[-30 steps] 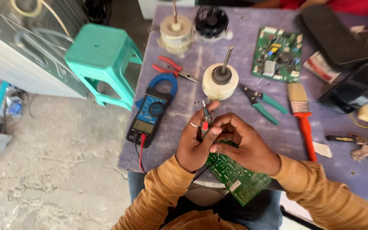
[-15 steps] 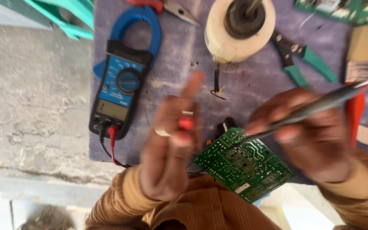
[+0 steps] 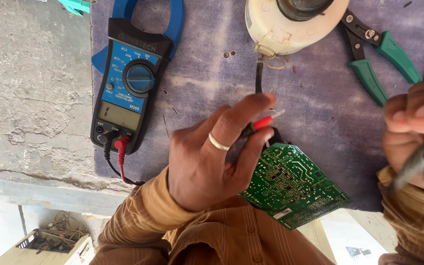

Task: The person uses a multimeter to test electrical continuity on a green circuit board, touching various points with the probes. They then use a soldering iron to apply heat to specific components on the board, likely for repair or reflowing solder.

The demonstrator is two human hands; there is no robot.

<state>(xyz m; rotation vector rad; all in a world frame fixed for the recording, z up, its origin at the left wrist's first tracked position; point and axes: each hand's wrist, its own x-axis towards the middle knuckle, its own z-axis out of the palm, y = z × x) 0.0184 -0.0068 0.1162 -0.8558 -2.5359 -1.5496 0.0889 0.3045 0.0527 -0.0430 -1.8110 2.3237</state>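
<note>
At frame centre, the left hand point(image 3: 207, 162) pinches the red probe point(image 3: 260, 122) between its fingers point(image 3: 244, 110), tip aimed right and slightly up, directly above the green circuit board point(image 3: 293, 189) at lower centre. The right hand point(image 3: 418, 132), at the right edge, is closed around a grey tool handle point(image 3: 420, 159) slanting across the tabletop point(image 3: 212, 64).

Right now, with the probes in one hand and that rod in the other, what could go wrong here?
1. The left hand pinches both probes together; their tips sit close, so they might touch each other or bridge points on the board.
2. The board hangs past the table edge and could tip or slip off.
3. The right hand holds a blurred rod, maybe a soldering iron; it could hit the board or sleeve.
</note>
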